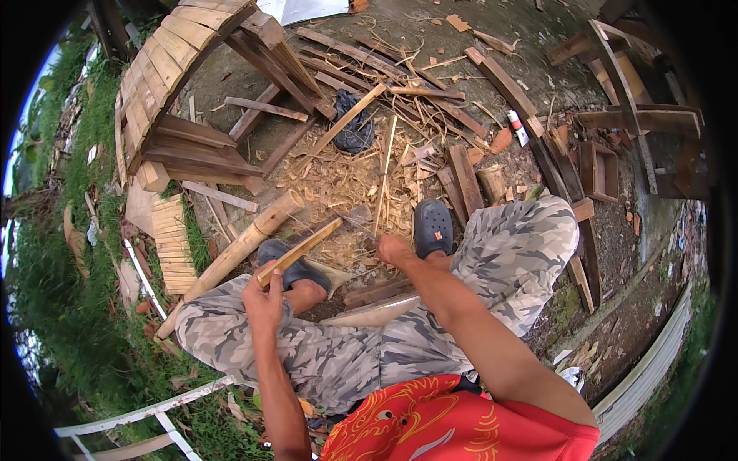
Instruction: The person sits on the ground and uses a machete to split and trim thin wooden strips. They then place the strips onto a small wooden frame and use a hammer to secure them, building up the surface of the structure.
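My left hand (264,298) is closed around the lower end of a split bamboo strip (307,248), which slants up and away to the right. My right hand (394,250) is curled into a grip in front of my right shoe. A thin dark line runs from its fingers toward the strip's far end, too slight to name. Just beyond the right hand, a narrow wooden stick (383,180) stands out from the pile of pale shavings (330,180). A whole bamboo pole (246,253) lies slanting beside my left leg.
A slatted wooden bench (173,50) stands at the far left, a small slatted bamboo panel (174,244) near it. Scrap wood (384,65) lies heaped ahead, with a black plastic bag (354,123). A white-and-red tube (517,127) and a wooden frame (600,170) are at the right.
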